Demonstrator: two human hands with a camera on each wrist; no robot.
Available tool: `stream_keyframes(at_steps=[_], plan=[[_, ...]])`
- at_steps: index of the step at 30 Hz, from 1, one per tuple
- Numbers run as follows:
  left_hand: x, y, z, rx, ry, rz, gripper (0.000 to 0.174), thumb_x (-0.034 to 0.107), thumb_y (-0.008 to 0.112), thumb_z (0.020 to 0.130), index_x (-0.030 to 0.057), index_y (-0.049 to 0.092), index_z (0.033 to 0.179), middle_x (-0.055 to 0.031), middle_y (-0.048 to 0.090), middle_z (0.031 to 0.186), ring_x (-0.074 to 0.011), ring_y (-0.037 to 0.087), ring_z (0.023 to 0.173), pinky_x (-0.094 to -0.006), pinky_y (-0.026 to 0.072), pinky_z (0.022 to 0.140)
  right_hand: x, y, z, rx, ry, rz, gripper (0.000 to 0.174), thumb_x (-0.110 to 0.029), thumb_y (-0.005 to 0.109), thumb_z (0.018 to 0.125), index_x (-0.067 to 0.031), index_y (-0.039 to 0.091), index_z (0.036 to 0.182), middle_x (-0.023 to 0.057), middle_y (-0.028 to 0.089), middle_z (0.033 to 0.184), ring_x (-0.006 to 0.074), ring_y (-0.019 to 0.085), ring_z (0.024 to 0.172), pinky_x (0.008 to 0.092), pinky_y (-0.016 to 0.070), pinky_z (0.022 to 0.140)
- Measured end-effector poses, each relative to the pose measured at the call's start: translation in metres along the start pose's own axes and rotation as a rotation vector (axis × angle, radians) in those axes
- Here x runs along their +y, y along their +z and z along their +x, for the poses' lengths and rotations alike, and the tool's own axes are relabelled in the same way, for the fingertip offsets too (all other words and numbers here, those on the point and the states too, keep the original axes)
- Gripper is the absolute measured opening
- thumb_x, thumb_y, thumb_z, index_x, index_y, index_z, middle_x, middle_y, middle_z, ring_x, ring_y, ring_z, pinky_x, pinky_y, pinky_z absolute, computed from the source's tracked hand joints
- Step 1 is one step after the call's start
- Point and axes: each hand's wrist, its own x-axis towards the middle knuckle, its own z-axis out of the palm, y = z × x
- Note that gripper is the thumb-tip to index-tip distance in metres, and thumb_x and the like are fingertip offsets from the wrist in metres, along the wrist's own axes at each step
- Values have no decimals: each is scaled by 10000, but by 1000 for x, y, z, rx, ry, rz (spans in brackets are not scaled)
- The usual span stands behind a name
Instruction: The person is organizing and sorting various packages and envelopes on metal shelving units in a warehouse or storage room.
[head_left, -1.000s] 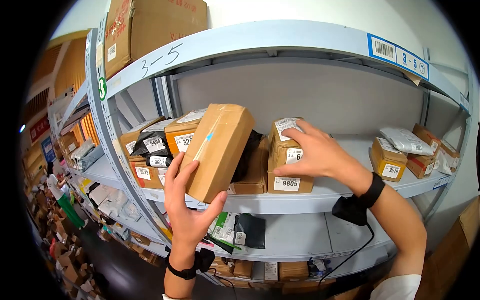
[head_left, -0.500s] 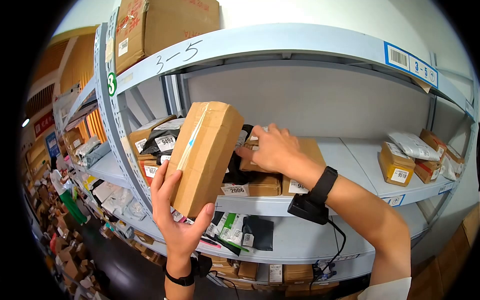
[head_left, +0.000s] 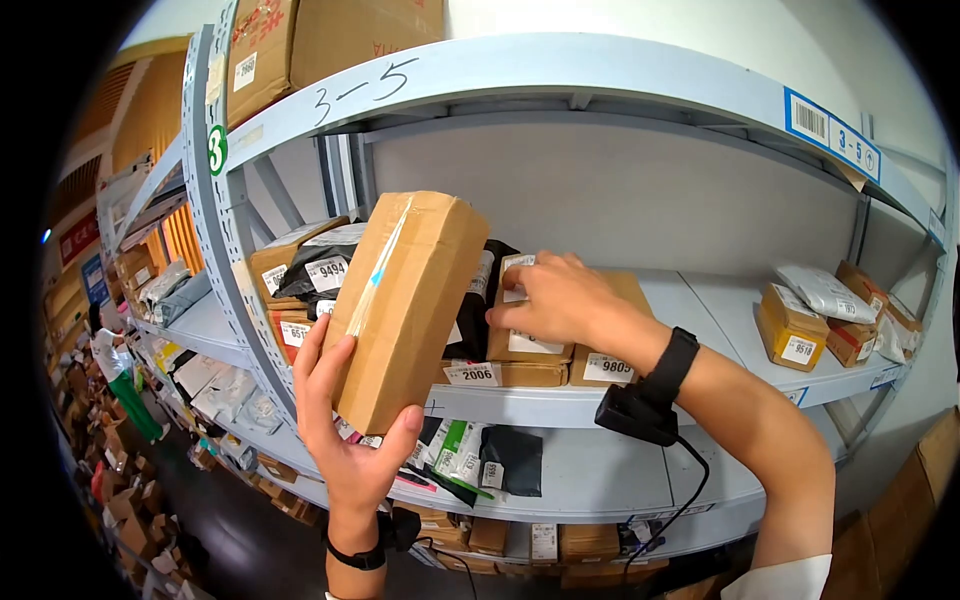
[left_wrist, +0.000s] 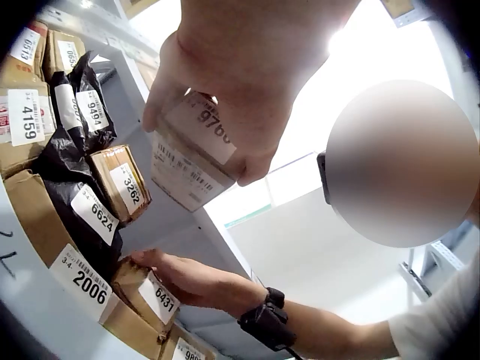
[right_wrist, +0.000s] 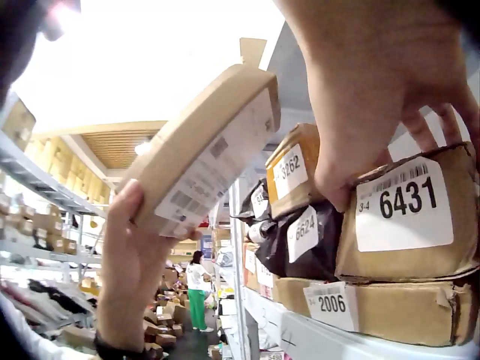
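A long brown carton (head_left: pixel 410 300) is held upright and tilted by my left hand (head_left: pixel 350 440), thumb on one side and fingers on the other; the left wrist view shows a label reading 9760 on it. My right hand (head_left: pixel 575 300) grips the small box labelled 6431 (right_wrist: pixel 405 214), which rests on top of the flat box labelled 2006 (right_wrist: pixel 375 311). Just left of it lies the black bag labelled 6624 (right_wrist: pixel 307 240), with the orange box labelled 3262 (right_wrist: pixel 292 169) above. The box labelled 9805 (head_left: pixel 608 368) lies to the right.
Parcels, one labelled 9518 (head_left: pixel 790 325), stand at the shelf's right end. A large carton (head_left: pixel 350 45) sits on the top shelf. Bags and boxes fill parts of the lower shelves. A person in green trousers (right_wrist: pixel 198 300) stands in the aisle.
My right hand has moved left from the box stack above 9805, taking the small box onto the 2006 box. The left hand with its carton has shifted slightly left.
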Motion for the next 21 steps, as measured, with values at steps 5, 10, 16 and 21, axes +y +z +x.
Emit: stream_keyframes(at_steps=[5,10,16,21], plan=[[-2,0,0,11,-18,26,694,393,755,775,31,537,1325,-229,443,1469,-369,409,1376,-465,296,1138,-2,11,-5,33,-32,-74,581,-583,605,867,-119,686,1207,248,612,1178,439,536,1165,518,480,946],[4,12,2,17,43,28,707,334,783,721,34,547,1316,-230,460,1452,-379,438,1345,-481,304,1130,15,45,-14,202,-126,-86,717,-665,535,896,-132,556,1376,306,528,1323,530,449,1264,604,474,951],[24,33,5,19,20,-82,720,410,763,759,42,535,1335,-232,429,1469,-370,435,1350,-471,329,1115,57,14,-80,387,-187,203,676,-498,597,929,-3,492,1378,298,423,1449,461,423,1335,477,345,1123],[21,41,0,1,-7,-117,716,397,761,758,49,532,1340,-227,425,1473,-364,441,1347,-466,354,1098,170,-20,-161,753,206,-273,459,-328,732,795,-36,661,1142,252,529,1294,400,520,1194,469,434,1000]])
